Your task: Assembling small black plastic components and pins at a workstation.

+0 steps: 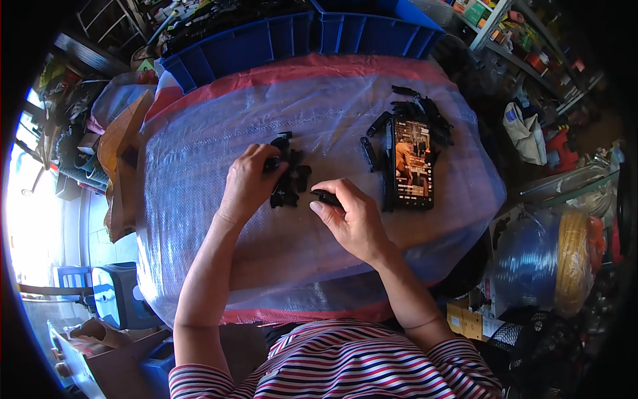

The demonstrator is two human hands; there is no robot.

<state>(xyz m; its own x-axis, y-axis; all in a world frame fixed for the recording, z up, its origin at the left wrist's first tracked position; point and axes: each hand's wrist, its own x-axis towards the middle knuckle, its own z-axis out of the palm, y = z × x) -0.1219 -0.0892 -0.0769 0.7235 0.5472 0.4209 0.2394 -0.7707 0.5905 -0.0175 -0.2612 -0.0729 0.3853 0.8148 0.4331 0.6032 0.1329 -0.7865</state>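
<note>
Seen from above your head: both your forearms reach up from the lower edge over a desk (pixel 199 153) covered in shiny plastic sheeting. Your left hand (pixel 247 186) pinches a small black part (pixel 271 163) at centre frame, beside a little heap of black parts (pixel 289 183). Your right hand (pixel 352 216) grips another black piece (pixel 325 197) just right of that heap. Further right lies a phone (pixel 412 163) with a lit screen, and a larger black pile (pixel 419 110) behind it. Blue bins (pixel 306 36) line the upper edge.
</note>
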